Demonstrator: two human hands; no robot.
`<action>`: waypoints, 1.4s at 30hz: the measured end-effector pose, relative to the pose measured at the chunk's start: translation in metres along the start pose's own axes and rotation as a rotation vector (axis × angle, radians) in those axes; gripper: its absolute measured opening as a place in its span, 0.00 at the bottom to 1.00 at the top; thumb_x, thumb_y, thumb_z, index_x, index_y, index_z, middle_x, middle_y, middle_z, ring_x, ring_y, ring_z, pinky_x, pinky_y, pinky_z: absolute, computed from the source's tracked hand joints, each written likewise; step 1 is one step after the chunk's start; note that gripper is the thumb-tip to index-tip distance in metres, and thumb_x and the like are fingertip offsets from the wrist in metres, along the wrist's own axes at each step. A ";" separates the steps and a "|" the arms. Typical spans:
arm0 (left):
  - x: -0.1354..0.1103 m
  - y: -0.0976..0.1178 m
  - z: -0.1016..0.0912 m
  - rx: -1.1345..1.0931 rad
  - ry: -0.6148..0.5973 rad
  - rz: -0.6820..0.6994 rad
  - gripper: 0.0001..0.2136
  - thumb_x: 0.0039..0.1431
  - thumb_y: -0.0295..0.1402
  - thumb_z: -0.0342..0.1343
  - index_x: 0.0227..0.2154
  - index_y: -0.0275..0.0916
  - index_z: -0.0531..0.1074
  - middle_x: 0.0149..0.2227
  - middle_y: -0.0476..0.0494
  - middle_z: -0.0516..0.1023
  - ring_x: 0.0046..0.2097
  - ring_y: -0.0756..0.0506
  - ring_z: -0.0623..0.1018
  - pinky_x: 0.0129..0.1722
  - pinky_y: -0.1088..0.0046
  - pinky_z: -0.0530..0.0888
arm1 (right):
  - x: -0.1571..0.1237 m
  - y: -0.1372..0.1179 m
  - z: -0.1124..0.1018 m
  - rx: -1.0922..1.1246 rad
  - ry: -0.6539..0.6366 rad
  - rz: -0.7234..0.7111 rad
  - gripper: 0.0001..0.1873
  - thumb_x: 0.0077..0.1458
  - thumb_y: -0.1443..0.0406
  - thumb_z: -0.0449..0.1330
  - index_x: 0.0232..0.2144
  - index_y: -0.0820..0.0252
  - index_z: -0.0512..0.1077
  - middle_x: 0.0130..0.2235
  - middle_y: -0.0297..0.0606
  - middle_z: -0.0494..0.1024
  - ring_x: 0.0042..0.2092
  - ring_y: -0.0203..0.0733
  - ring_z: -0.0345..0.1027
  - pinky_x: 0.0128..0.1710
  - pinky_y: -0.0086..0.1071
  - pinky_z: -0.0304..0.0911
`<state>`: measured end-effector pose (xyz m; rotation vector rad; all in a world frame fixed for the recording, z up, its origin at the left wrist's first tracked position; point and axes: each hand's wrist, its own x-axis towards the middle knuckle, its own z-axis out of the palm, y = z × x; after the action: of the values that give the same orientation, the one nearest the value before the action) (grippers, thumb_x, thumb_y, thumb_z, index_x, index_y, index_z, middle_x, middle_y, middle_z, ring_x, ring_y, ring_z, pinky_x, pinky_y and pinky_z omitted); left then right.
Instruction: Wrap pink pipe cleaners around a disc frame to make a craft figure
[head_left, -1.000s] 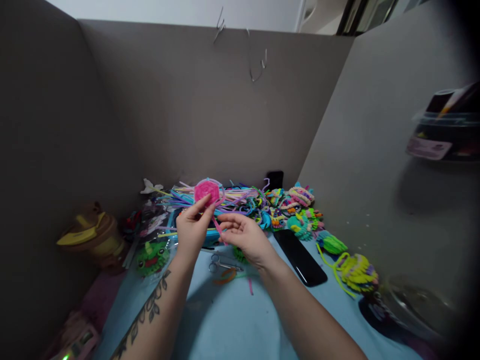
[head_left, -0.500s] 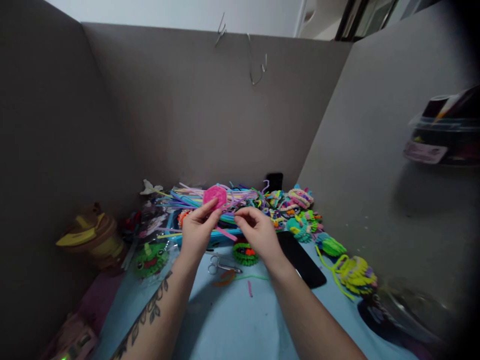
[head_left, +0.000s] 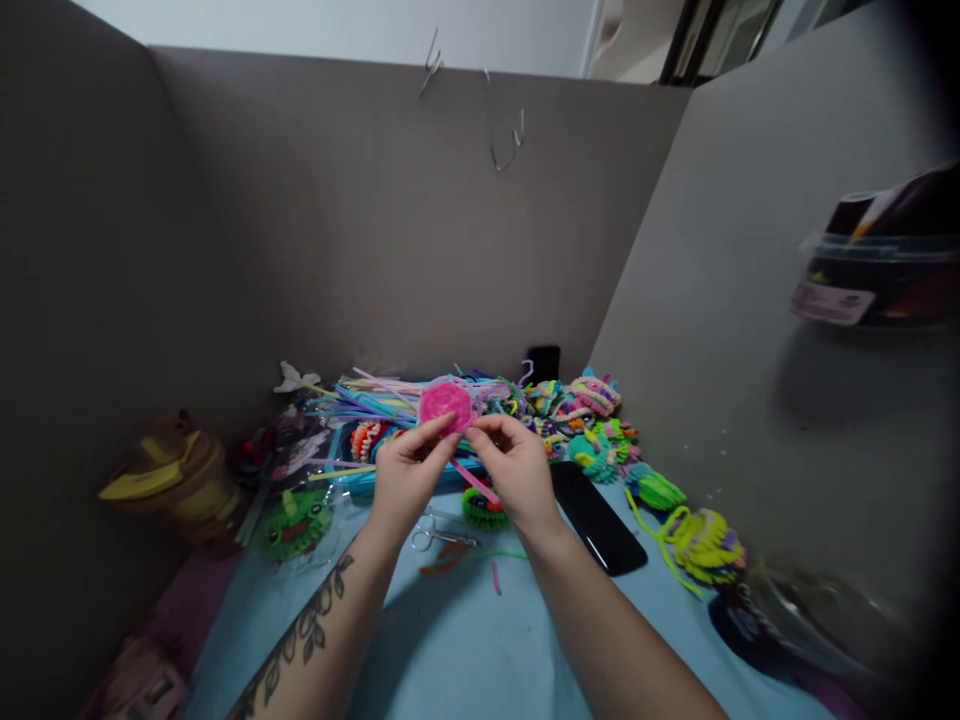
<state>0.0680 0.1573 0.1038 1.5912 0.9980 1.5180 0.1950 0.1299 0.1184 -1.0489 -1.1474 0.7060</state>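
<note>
My left hand (head_left: pixel 407 472) pinches the lower edge of a flat pink coiled pipe-cleaner disc (head_left: pixel 445 404), held up above the blue table (head_left: pixel 465 640). My right hand (head_left: pixel 514 468) is closed beside it, fingertips pinching the disc's right edge and the loose pink pipe-cleaner tail (head_left: pixel 475 482) that trails down and right between the hands. Both hands hover over small scissors (head_left: pixel 439 534) and a green and orange pipe-cleaner piece (head_left: pixel 481 511).
A pile of coloured pipe cleaners (head_left: pixel 375 395) lies behind the hands. Finished colourful pipe-cleaner figures (head_left: pixel 592 420) sit to the right, with a black phone (head_left: pixel 596 515). A green figure (head_left: pixel 296 517) and a yellow-brown toy (head_left: pixel 176 480) stand left. Grey partitions enclose the desk.
Both hands and the pink disc have shifted right. My right hand rose from below the disc and closed in on it beside my left.
</note>
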 end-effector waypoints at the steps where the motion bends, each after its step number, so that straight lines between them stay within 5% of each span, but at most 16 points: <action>1: -0.001 0.001 0.000 0.010 0.001 0.006 0.15 0.49 0.37 0.62 0.40 0.39 0.79 0.35 0.44 0.82 0.35 0.45 0.80 0.37 0.71 0.77 | -0.001 0.001 0.000 -0.028 0.022 -0.030 0.06 0.49 0.63 0.62 0.30 0.59 0.72 0.28 0.33 0.73 0.30 0.37 0.66 0.32 0.29 0.62; 8: -0.006 0.006 0.004 0.043 0.049 0.026 0.12 0.49 0.35 0.62 0.37 0.39 0.80 0.31 0.45 0.82 0.32 0.46 0.79 0.34 0.72 0.77 | -0.003 0.002 0.000 -0.313 0.161 -0.294 0.05 0.50 0.65 0.61 0.33 0.56 0.72 0.33 0.35 0.72 0.33 0.38 0.65 0.34 0.31 0.62; 14: -0.008 0.007 0.005 0.077 0.058 0.047 0.12 0.49 0.35 0.61 0.37 0.39 0.80 0.29 0.46 0.82 0.29 0.48 0.78 0.31 0.74 0.76 | -0.003 -0.005 -0.002 -0.324 0.161 -0.344 0.04 0.51 0.65 0.61 0.32 0.55 0.75 0.35 0.37 0.73 0.37 0.41 0.66 0.39 0.34 0.63; 29: 0.000 0.002 -0.004 0.064 -0.076 0.102 0.10 0.50 0.35 0.62 0.35 0.38 0.80 0.27 0.44 0.81 0.27 0.48 0.77 0.28 0.75 0.74 | 0.007 0.000 -0.008 -0.043 0.037 -0.059 0.04 0.43 0.64 0.66 0.23 0.59 0.76 0.35 0.36 0.69 0.34 0.37 0.65 0.31 0.31 0.61; 37: 0.002 0.004 -0.008 0.207 -0.092 0.372 0.10 0.53 0.30 0.59 0.38 0.41 0.79 0.33 0.44 0.82 0.28 0.50 0.77 0.27 0.78 0.72 | 0.009 0.007 -0.007 -0.003 0.042 0.025 0.07 0.40 0.62 0.66 0.21 0.60 0.75 0.34 0.35 0.66 0.35 0.38 0.63 0.34 0.32 0.60; 42: 0.003 0.002 -0.008 0.154 -0.139 0.261 0.10 0.53 0.32 0.59 0.38 0.39 0.79 0.31 0.42 0.82 0.28 0.49 0.77 0.27 0.76 0.72 | 0.010 0.008 -0.007 -0.026 0.018 0.030 0.07 0.40 0.63 0.65 0.18 0.60 0.72 0.33 0.34 0.63 0.32 0.37 0.59 0.32 0.32 0.57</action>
<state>0.0603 0.1585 0.1074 1.9720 0.8732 1.5033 0.2050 0.1394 0.1139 -1.0940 -1.1301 0.7058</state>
